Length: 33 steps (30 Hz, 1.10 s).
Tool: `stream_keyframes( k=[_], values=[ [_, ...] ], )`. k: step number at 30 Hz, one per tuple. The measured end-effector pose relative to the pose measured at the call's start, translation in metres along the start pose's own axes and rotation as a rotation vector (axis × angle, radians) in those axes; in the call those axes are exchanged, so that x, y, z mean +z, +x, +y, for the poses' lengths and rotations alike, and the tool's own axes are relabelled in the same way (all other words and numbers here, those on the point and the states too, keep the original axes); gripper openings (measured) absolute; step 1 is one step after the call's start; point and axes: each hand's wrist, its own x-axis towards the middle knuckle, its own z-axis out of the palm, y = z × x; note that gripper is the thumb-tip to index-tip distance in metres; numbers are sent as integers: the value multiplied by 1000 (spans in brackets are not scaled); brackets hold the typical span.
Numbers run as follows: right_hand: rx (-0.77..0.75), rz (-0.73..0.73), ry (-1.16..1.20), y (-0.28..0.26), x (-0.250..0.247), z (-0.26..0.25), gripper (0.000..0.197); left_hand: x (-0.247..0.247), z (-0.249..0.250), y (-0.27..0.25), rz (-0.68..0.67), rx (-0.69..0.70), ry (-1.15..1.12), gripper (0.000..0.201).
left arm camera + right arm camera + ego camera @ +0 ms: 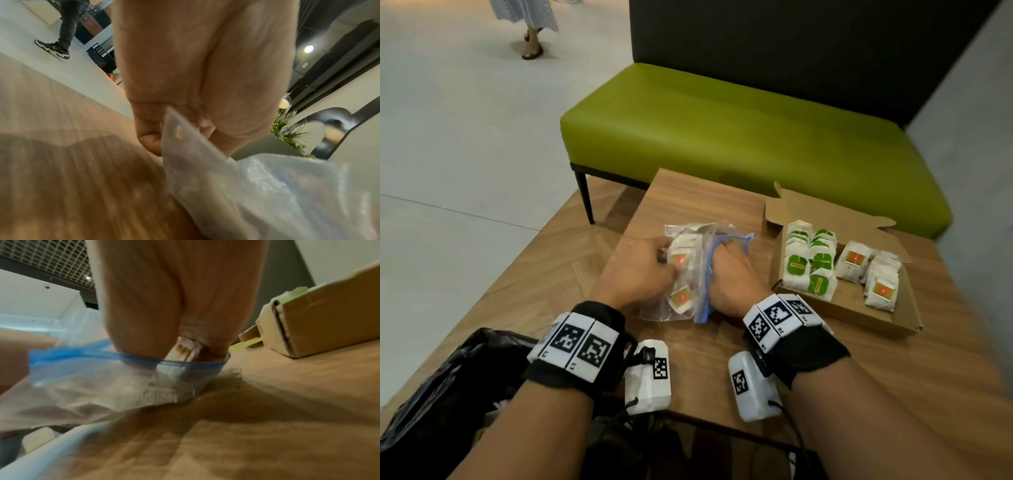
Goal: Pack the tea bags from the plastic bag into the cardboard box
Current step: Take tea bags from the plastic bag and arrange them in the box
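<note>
right fingers: right hand (pixel 726 279) is inside the mouth of the plastic bag (pixel 690 274); the right wrist view shows the fingers (pixel 213 340) curled and clamped on a tea bag (pixel 186 348) at the blue zip rim.
left fingers: left hand (pixel 640 270) grips the bag from outside, on the side away from the box; the left wrist view shows its fingers (pixel 151 129) folded, pinching a fold of clear film.
plastic bag: lies flat on the bench (pixel 722 349), long axis running away from the person, blue zip mouth turned right, toward the box. several orange-label tea bags (pixel 681 296) remain inside.
cardboard box: cardboard box (pixel 873 318) stands open on the bench just right of the bag, near the right hand. it holds green-label tea bags (pixel 810 263) in rows at its left and orange-label stacks (pixel 881 284) at its right, with bare floor between and in front.
key relation: the box lies to the right of the clamped tea bag, on the side of the bag's mouth. the right hand is the nearer one; judged next move is a draw out through the zip and a short carry rightward, while the left hand anchors the bag.
risk: judged, the zip rim may snag the tea bag or its tag.
</note>
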Motion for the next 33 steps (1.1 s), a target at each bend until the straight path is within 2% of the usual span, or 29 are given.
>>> stream_keyframes(
  k=[2,3,5,13,16,18,22,23,24,27,31,33],
  values=[
    [-5,29,71,-1,1,-3,19,2,-2,0,20,6,-19,42],
    [-3,38,89,-4,-1,-6,18,3,-3,0,36,14,-25,42],
    [30,58,117,-6,-4,-9,27,4,-5,0,64,25,-32,43],
    [141,75,296,-9,-4,-7,28,7,-4,1,119,-27,-109,51],
    [143,94,369,-11,-6,-7,19,9,-6,3,109,-29,-120,48],
    [143,105,425,-14,-8,-7,7,9,-9,7,116,-42,-105,43],
    [153,186,501,-15,-8,-4,9,9,-13,12,147,-62,-143,34],
    [151,185,511,-15,-7,-4,3,10,-14,12,156,-53,-141,34],
    [152,173,515,-15,-6,-5,6,10,-15,12,164,-45,-134,34],
    [150,129,482,-15,0,-5,26,11,-15,13,176,-37,-118,34],
    [179,159,426,-15,3,-3,12,13,-17,15,175,-43,-139,37],
    [143,141,409,-16,1,-1,17,13,-16,15,176,-52,-153,35]
  ],
)
